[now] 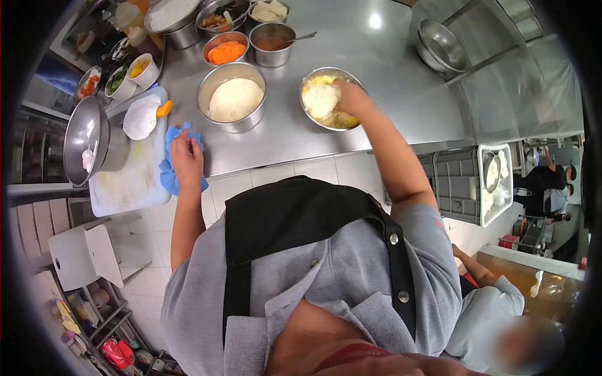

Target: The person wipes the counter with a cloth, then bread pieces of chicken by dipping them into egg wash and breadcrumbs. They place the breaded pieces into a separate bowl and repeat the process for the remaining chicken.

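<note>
A metal bowl [362, 86] on the steel counter holds a pale, crumbly white heap [321, 100] over a wet yellow mixture. My right hand [351, 98] reaches over its right rim into the contents, and its fingers are hidden. At the counter's front edge, my left hand [186, 156] is closed, with bent fingers, on a crumpled blue cloth [168, 175]. Between my hands, a bigger metal pot [232, 123] contains pale flour-like powder [236, 99]. The cloth lies against a white cutting board [135, 182].
Metal tubs of orange slices [226, 52] and reddish sauce [274, 44] stand behind. A large tilted steel bowl [84, 141] and a white scraper with an orange handle [143, 117] are at left. Nested bowls [442, 45] sit at right, above a grey crate [448, 182]. A person [486, 313] is close behind.
</note>
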Tool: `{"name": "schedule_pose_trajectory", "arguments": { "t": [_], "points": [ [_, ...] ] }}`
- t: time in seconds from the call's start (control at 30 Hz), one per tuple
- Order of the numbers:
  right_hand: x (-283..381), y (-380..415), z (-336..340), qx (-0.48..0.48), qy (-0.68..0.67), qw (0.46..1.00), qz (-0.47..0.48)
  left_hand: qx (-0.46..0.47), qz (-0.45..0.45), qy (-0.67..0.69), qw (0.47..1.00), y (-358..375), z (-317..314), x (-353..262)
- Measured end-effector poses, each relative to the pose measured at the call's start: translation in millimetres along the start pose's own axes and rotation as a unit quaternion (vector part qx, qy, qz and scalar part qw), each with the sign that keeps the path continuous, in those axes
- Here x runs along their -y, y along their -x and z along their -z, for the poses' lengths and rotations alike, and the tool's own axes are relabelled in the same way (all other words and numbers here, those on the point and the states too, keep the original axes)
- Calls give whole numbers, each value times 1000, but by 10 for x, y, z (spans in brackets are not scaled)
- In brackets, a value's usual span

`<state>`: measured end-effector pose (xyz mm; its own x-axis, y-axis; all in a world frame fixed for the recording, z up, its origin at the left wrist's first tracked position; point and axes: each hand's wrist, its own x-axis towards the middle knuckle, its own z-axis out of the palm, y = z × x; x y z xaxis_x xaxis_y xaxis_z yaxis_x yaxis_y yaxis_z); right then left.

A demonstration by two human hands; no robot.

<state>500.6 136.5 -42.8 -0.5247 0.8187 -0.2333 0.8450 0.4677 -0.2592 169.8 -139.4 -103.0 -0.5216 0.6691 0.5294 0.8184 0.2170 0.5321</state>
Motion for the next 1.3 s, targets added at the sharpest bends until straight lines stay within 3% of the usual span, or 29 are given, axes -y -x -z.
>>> {"name": "schedule_pose_trajectory", "arguments": {
  "t": [0.13, 0.23, 0.33, 0.4, 0.47, 0.53, 0.6, 0.63, 0.7, 0.73, 0.83, 0.93, 1.07, 1.23, 1.3],
  "points": [
    [154, 118, 515, -29, -95, 995, -21, -7, 34, 23, 999, 22, -11, 44],
    [293, 171, 862, 38, -82, 996, -6, -73, 8, 60, 996, 33, -2, -6],
    [506, 288, 878, 22, -5, 999, 42, -83, -160, 29, 983, 90, 70, -394],
    [631, 351, 923, 72, -71, 995, 19, 52, -163, 188, 967, 160, -36, -750],
    [651, 332, 920, 95, -80, 992, 31, 255, 52, 354, 898, 259, -324, -1087],
    [527, 196, 820, 87, -37, 993, 74, 353, 176, 490, 778, 256, -597, -1374],
    [226, -33, 394, 58, 18, 987, 148, 391, 307, 524, 692, 78, -679, -1773],
    [118, -94, 249, 44, 47, 981, 184, 391, 325, 543, 668, 30, -799, -1873],
    [204, -2, 153, 77, -18, 992, 97, 385, 358, 581, 621, -54, -1031, -2002],
    [235, 17, 120, 91, -51, 993, 55, 376, 349, 596, 617, -90, -1085, -2047],
    [-274, -615, -659, 68, -27, 996, 50, 369, 338, 621, 604, -132, -1151, -2097],
    [206, -127, 124, 130, -22, 990, 50, 374, 364, 616, 590, -205, -1112, -2028],
    [98, -72, 421, 43, -122, 988, 83, 377, 380, 604, 590, -276, -1008, -1943],
    [503, 282, 964, 44, -117, 987, 100, 405, 357, 582, 609, -293, -943, -1928],
    [619, 320, 975, 48, -125, 986, 98, 419, 337, 543, 645, -329, -921, -1956]
  ]
}}
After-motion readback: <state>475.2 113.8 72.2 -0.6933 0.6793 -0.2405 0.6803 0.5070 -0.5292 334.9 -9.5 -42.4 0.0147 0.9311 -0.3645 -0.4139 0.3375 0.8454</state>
